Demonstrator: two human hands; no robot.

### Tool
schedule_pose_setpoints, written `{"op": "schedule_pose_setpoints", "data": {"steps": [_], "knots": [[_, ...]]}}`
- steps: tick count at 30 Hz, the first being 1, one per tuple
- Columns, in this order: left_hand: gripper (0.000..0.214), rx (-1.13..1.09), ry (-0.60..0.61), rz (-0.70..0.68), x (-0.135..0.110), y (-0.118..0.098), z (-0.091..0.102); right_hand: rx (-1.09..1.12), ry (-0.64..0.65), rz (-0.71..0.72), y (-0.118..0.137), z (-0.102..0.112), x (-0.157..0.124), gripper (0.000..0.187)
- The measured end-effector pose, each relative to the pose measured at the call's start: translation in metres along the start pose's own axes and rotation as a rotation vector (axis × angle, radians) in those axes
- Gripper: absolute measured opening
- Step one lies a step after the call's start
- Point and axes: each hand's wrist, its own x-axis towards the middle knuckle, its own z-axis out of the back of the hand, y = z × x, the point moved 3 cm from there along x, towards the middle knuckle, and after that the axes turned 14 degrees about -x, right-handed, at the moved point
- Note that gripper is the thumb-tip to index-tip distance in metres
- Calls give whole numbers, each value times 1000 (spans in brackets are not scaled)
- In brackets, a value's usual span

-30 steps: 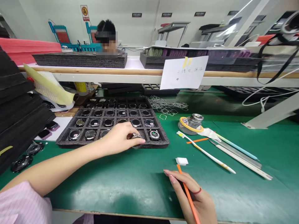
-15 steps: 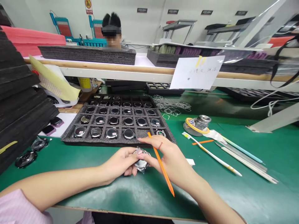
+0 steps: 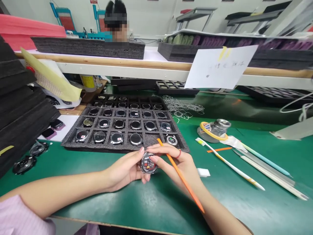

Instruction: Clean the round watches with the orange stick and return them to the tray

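Here a watch (image 3: 148,162), face up, is pinched between left hand (image 3: 124,170) and right hand (image 3: 178,164) near the foam tray (image 3: 70,146), an orange stick (image 3: 182,176) clasped in the right.

My sleeve (image 3: 21,213) at the lower left is pale pink, and a thin red ring (image 3: 179,154) circles one finger of my right hand (image 3: 181,166).

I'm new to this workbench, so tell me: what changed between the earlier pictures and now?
The left hand lifted a watch out of the foam tray and drew it back toward the body; the right hand came across with its orange stick to hold it too. The other watches stayed in their slots.
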Motion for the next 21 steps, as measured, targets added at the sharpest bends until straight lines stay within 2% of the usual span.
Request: {"op": "schedule_pose_setpoints", "data": {"steps": [4, 9, 12, 16, 21], "knots": [[57, -48, 79, -12, 1, 3, -2, 100, -51, -17, 7, 3, -2, 1], [56, -77, 83, -28, -3, 1, -4, 131, -40, 59, 15, 14, -3, 11], [57, -54, 88, -41, -5, 1, -6, 108, -100, 57, 17, 19, -2, 6], [56, -47, 117, -46, -2, 4, -5, 40, -87, -31, 18, 10, -2, 9], [60, -23, 183, -51, 1, 5, -4, 77, -131, -44, 18, 7, -7, 8]]}}
